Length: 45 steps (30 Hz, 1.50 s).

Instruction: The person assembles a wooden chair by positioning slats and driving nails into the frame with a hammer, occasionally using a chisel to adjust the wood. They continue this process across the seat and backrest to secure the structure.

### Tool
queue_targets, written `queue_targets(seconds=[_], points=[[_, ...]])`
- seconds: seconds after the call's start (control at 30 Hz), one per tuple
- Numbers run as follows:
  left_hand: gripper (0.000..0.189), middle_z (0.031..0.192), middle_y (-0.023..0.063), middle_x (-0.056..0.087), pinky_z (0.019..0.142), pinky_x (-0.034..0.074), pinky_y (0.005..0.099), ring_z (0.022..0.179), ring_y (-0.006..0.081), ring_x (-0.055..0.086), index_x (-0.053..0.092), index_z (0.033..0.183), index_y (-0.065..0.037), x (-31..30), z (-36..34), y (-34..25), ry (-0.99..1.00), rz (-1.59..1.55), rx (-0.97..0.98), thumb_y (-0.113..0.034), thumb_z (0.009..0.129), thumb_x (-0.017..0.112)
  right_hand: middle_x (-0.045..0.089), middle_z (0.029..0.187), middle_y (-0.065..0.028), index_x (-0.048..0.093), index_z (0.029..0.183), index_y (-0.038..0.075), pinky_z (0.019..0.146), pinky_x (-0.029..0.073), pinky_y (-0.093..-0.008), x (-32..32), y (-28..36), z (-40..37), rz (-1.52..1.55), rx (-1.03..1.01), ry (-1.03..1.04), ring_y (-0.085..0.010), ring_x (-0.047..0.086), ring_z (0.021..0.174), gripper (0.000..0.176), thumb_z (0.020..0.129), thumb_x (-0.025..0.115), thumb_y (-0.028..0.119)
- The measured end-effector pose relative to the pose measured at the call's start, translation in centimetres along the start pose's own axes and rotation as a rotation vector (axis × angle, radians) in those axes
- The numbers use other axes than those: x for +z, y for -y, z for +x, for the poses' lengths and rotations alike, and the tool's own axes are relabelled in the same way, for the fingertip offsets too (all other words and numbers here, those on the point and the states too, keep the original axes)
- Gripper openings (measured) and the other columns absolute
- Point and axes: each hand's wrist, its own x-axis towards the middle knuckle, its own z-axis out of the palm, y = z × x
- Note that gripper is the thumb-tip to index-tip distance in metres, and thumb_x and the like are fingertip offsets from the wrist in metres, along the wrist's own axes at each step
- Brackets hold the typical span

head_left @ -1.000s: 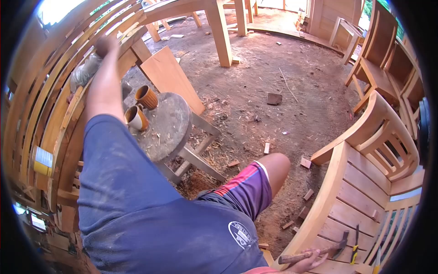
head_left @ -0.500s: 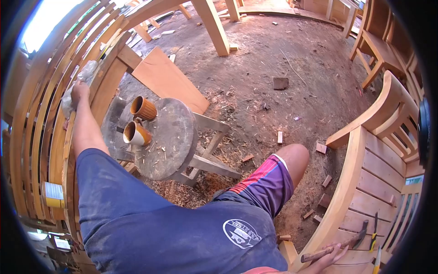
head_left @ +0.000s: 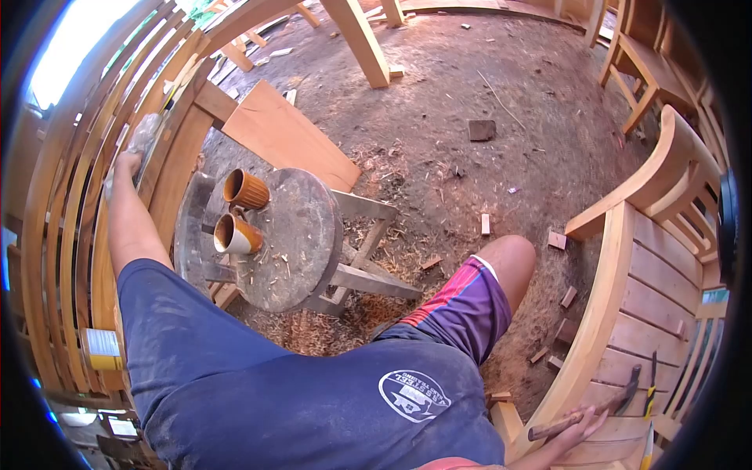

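At the far left, my left hand is closed around a crumpled piece of clear plastic, against the slatted wooden frame. Much of that grip is turned away from view. Low on the right, my right hand rests over a slatted wooden bench, fingers stretched out and touching or lying right beside the handle of a hammer. The hammer's dark head points away to the right. Beyond it lie a yellow-and-black screwdriver and another yellow-handled tool.
A round wooden stool between frame and bench carries a brown ribbed cup and a stained mug. A wooden panel leans behind it. Shavings and wood offcuts litter the floor. A labelled can sits at lower left.
My left hand has slid slightly down and left along the frame with the plastic. My right hand and the hammer keep their places on the bench; the view has shifted a little.
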Motion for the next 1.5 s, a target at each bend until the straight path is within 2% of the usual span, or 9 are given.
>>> queue_targets(seconds=[0.17,0.23,0.3,0.43,1.03,1.13,1.27,1.37,1.5], points=[[0.07,0.133,0.0285,0.066,0.107,0.048,0.0496,0.129,0.0396,0.063,0.072,0.124,-0.001,1.7,2.9,1.0,-0.07,-0.025,0.135,-0.062,0.098,0.052,0.058,0.091,-0.0052,0.033,0.162,0.015,0.06,0.048,-0.0287,2.0,3.3,-2.3,0.025,0.095,-0.047,-0.0142,0.055,0.07,0.071,0.102,0.067,0.03],[0.062,0.132,0.0329,0.066,0.107,0.048,0.0499,0.13,0.0427,0.062,0.07,0.124,0.007,0.3,0.3,-1.3,-0.09,-0.307,0.054,-0.046,0.096,0.051,0.059,0.09,-0.0059,0.031,0.163,0.018,0.057,0.049,-0.0309,2.1,3.3,-2.2,0.037,0.102,-0.04,-0.0153,0.054,0.065,0.071,0.101,0.067,0.023],[0.057,0.131,0.0296,0.068,0.105,0.05,0.0537,0.127,0.0447,0.064,0.073,0.123,0.003,0.7,1.9,-1.1,-0.138,-0.03,-0.019,-0.037,0.093,0.047,0.059,0.091,-0.0064,0.03,0.163,0.018,0.056,0.05,-0.0305,2.4,3.8,-2.6,0.065,0.114,-0.07,-0.0154,0.055,0.065,0.072,0.101,0.067,0.022],[0.057,0.131,0.0279,0.069,0.104,0.052,0.0545,0.124,0.0464,0.066,0.074,0.123,0.001,1.1,1.0,-1.7,-0.134,-0.28,-0.33,-0.037,0.093,0.045,0.06,0.092,-0.0071,0.028,0.163,0.018,0.054,0.051,-0.0301,2.9,4.0,-2.7,0.1,0.108,-0.065,-0.0161,0.057,0.065,0.073,0.101,0.066,0.021],[0.053,0.123,0.0266,0.072,0.098,0.058,0.051,0.119,0.0435,0.069,0.07,0.128,0.003,-1.4,-2.2,-8.6,-0.316,-0.261,-0.296,-0.037,0.097,0.056,0.062,0.086,-0.0083,0.027,0.162,0.012,0.054,0.053,-0.0324,3.5,5.0,-3.3,0.21,0.091,-0.023,-0.0165,0.06,0.061,0.073,0.101,0.067,0.016],[0.053,0.122,0.0266,0.073,0.097,0.058,0.0505,0.118,0.0431,0.07,0.07,0.128,0.003,-0.9,-2.2,-8.3,-0.375,-0.128,-0.203,-0.037,0.097,0.057,0.061,0.086,-0.0072,0.027,0.163,0.013,0.055,0.052,-0.0315,2.0,4.9,-3.7,0.182,0.114,-0.051,-0.0153,0.058,0.061,0.074,0.101,0.067,0.017],[0.052,0.121,0.0265,0.073,0.096,0.059,0.0499,0.117,0.0426,0.07,0.07,0.129,0.003,2.9,-2.0,-1.2,-0.439,0.547,-0.087,-0.037,0.097,0.059,0.057,0.085,-0.0019,0.029,0.164,0.02,0.053,0.045,-0.0256,3.0,4.9,-3.3,0.079,0.165,-0.029,-0.011,0.049,0.06,0.075,0.101,0.069,0.023],[0.034,0.1,0.0275,0.075,0.081,0.061,0.0534,0.096,0.0439,0.075,0.073,0.105,0.001,1.7,-6.4,-6.1,-0.892,-0.8,-0.43,-0.029,0.096,0.062,0.055,0.083,-0.0017,0.034,0.161,0.011,0.056,0.041,-0.0261,1.4,1.9,-1.9,0.102,0.065,0.031,-0.0108,0.047,0.061,0.071,0.102,0.069,0.029],[0.027,0.108,0.0265,0.074,0.09,0.056,0.0538,0.101,0.0447,0.071,0.073,0.102,0.002,-1.9,-12.3,-9.7,-1.178,-0.788,-0.563,-0.017,0.092,0.057,0.056,0.086,-0.0035,0.034,0.161,0.01,0.058,0.043,-0.0273,0.6,-0.3,-0.7,-0.086,-0.083,-0.038,-0.013,0.05,0.065,0.07,0.102,0.068,0.026]])
